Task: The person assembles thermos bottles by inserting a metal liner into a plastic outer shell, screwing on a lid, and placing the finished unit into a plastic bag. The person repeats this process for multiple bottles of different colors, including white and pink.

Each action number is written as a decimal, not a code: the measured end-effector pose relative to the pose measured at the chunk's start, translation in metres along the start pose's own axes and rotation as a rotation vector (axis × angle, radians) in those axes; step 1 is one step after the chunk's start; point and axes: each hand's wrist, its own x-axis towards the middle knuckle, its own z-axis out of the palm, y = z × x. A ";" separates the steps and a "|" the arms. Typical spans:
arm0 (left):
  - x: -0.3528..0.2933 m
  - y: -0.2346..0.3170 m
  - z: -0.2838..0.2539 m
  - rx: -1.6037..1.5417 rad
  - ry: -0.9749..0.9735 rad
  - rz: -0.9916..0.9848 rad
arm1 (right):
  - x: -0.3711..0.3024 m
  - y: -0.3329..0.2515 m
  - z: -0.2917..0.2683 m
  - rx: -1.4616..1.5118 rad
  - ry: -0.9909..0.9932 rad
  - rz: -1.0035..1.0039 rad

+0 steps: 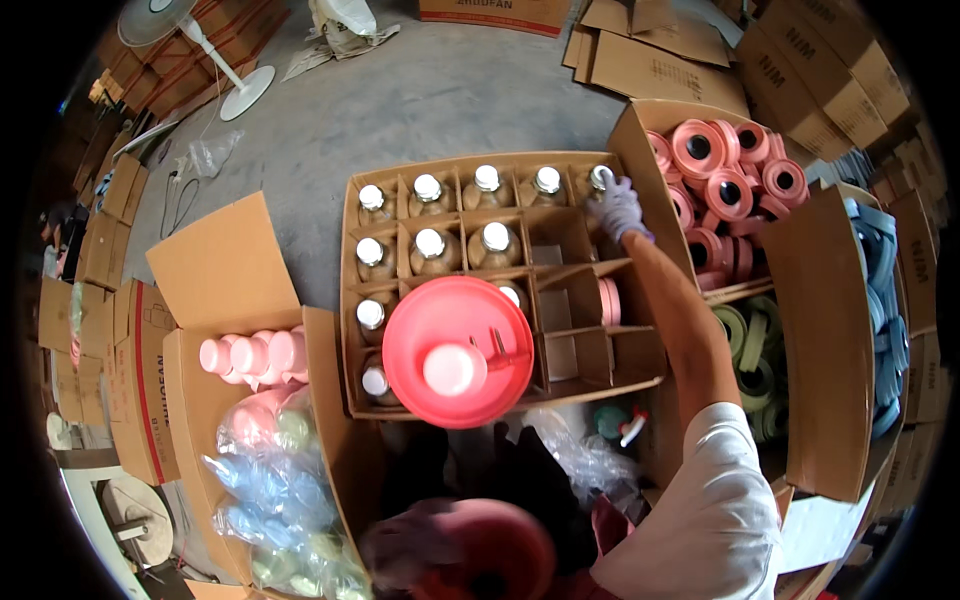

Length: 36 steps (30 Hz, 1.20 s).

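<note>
Grey concrete floor (440, 95) spreads around us, ringed by flattened cartons and a standing fan (195, 40). We see a divided cardboard box (352, 300) holding capped bottles, beside a carton of pink rings (715, 165). Our gloved right hand (618, 208) closes on a bottle (600, 180) in the far right cell. Our left hand (405, 550), blurred, grips a pink lid (500, 550); another pink lid (458, 350) lies on the dividers.
</note>
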 end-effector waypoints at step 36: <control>0.004 0.185 -0.019 0.284 0.421 0.052 | -0.442 -0.078 -0.253 1.245 -0.438 -0.637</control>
